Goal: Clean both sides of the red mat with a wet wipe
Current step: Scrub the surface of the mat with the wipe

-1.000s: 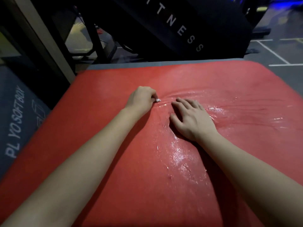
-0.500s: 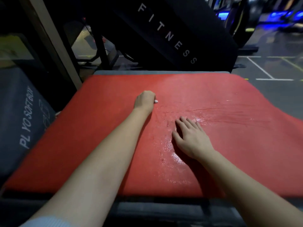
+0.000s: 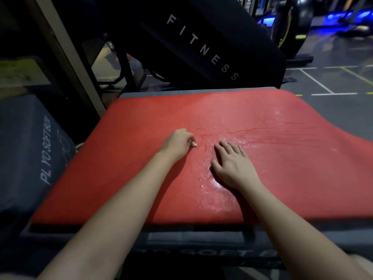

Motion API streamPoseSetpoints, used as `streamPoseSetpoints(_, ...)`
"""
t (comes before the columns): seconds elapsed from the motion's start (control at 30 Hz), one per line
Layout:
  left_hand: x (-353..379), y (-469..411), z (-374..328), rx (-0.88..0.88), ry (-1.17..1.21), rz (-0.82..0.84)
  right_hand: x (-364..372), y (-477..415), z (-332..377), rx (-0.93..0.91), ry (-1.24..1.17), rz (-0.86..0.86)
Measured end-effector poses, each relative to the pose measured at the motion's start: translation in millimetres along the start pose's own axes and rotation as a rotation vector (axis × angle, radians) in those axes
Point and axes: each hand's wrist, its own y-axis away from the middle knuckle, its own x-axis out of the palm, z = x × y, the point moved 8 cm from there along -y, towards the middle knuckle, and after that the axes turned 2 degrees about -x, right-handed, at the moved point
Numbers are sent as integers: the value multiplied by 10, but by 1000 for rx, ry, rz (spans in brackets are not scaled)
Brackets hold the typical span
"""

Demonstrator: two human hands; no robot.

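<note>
Wipe [image 3: 194, 144] mostly hidden in curled left fingers [image 3: 186, 136]; right fingers [image 3: 229, 148] lie flat on red mat [image 3: 141, 122].

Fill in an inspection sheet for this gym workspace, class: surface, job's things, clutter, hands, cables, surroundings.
Surface: grey soft box under the red mat.
Job's things: red mat, wet sheen across its middle; wet wipe, a small white wad.
Clutter: nothing seen.
Hands: left hand grips the wet wipe against the mat; right hand rests flat on the mat, fingers straight.
Cables: nothing seen.
Surroundings: plyo soft box at left; black panel lettered FITNESS behind; floor with painted lines at right.
</note>
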Motion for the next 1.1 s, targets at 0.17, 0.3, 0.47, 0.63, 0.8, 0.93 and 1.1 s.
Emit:
streamPoseSetpoints(0.17,-305,408,220,24,37,-164,-30,30,-18,2,-41,4)
streamPoseSetpoints(0.3,-445,857,889,-160,-116,-200,-106,-94,-53,24,-76,1)
streamPoseSetpoints(0.47,-355,1015,1177,-271,-93,-156,-347,-513,334,-116,-279,-71)
streamPoseSetpoints(0.63,-313,1001,1152,-257,-256,-161,-169,-825,724,-259,-313,20)
streamPoseSetpoints(0.8,-284,978,1176,-245,-313,-203,-140,-1051,723,-291,-349,-10)
streamPoseSetpoints(0.93,-269,963,1213,-245,-312,-206,-101,-1223,709,-221,-320,-82)
streamPoseSetpoints(1.1,-285,978,1205,-240,-295,-207,-85,-883,786,-311,-295,35)
